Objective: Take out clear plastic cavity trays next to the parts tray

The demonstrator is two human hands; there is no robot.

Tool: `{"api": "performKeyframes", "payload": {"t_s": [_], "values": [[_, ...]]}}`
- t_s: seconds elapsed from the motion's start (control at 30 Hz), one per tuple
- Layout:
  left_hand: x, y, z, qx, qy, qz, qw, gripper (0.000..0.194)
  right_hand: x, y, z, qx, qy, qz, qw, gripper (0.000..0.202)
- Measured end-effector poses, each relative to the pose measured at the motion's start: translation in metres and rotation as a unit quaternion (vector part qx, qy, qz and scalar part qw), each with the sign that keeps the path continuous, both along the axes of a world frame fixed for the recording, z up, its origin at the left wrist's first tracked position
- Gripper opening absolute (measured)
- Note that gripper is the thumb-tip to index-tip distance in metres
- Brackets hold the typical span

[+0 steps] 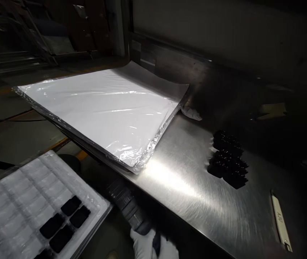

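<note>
Wrapped paper pack [102, 111] lies mid-frame, its left part overhanging the steel table [196, 172]; our right hand [191, 113] touches its right corner, grip hidden; left hand [145, 246] at bottom edge, can't tell if open; prob. positioning the pack; next needs a steady, level push.

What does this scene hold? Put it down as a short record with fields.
surface: steel table
main item: wrapped white sheet stack, overhanging the table's left edge
right hand: white-gloved, at the stack's right corner
left hand: white-gloved, low at the frame's bottom, grip unclear
on table: pile of small black parts; white label strip
lower left: clear tray with a few black parts
</note>
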State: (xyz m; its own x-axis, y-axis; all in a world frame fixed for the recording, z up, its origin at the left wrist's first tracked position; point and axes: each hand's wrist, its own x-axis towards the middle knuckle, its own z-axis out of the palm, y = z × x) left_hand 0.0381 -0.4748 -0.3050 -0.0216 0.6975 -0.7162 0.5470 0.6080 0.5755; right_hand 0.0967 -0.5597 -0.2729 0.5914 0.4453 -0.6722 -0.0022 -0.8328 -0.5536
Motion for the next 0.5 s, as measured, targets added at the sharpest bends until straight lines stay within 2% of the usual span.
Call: {"api": "performKeyframes", "payload": {"t_s": [0.13,0.27,0.33,0.4,0.5], "values": [[-0.005,-0.025,0.005,-0.023,-0.030,-0.001,0.999,0.086,0.007,-0.033,-0.023,-0.005,0.054,0.010,0.998,0.023],[-0.016,-0.038,0.005,-0.022,-0.033,0.000,0.999,0.086,0.008,-0.049,-0.055,-0.007,0.166,0.001,0.986,0.033],[-0.023,-0.043,0.004,-0.021,-0.043,-0.001,0.999,0.088,0.005,-0.055,-0.064,-0.011,0.205,-0.002,0.979,0.036],[-0.028,-0.047,0.001,-0.020,-0.067,-0.005,0.998,0.085,0.004,-0.060,-0.066,0.001,0.206,0.008,0.978,0.037],[-0.029,-0.056,-0.006,-0.019,-0.119,-0.003,0.993,0.078,0.013,-0.066,-0.056,0.029,0.151,0.041,0.987,0.038]]}}
